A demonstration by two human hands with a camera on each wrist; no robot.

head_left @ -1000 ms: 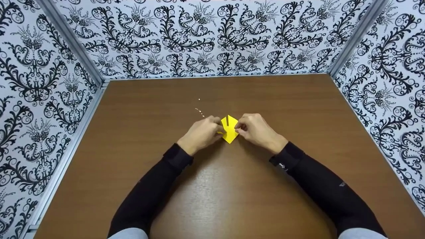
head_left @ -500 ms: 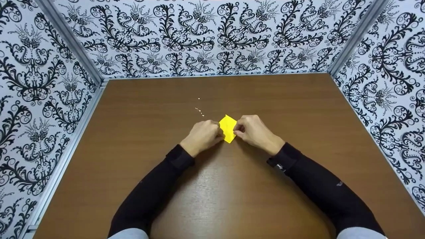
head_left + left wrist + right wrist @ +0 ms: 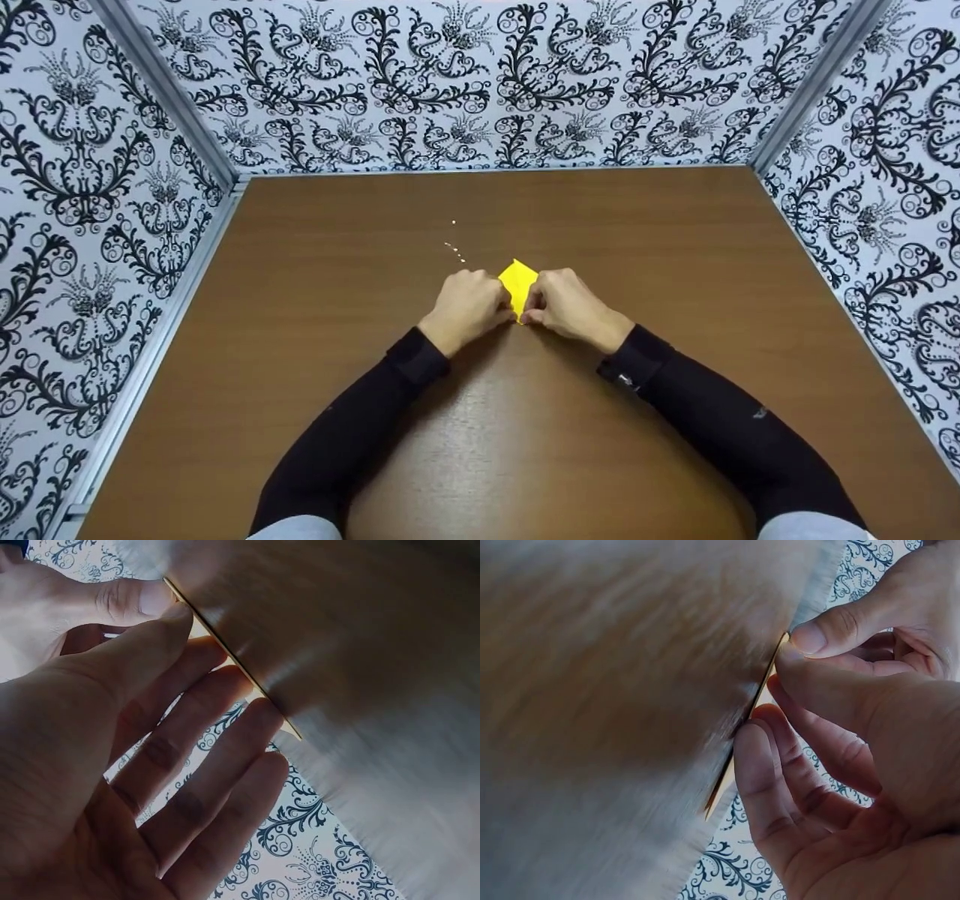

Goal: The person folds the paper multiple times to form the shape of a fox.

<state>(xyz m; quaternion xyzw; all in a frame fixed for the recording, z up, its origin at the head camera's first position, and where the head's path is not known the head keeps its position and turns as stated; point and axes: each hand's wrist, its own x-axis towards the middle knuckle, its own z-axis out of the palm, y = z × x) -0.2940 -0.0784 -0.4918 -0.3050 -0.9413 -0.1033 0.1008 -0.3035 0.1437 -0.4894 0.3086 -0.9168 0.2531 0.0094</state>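
Observation:
A small folded sheet of yellow paper lies diamond-like on the brown table, its far corner pointing to the back wall. My left hand is at its left side and my right hand at its right. Both have curled fingers and pinch the edges close to the near corner, where the thumbs almost meet. Seen edge-on in the left wrist view, the paper is a thin, flat strip against the tabletop, with fingertips along it. In the right wrist view the paper's far end sticks out past my fingers.
Several tiny white specks show on the table behind my left hand. White walls with a black scroll pattern enclose the back and both sides, with grey metal posts at the corners.
The dark slot seen in the paper's far part one second ago has closed up. Both hands have slid towards the near corner and come closer together.

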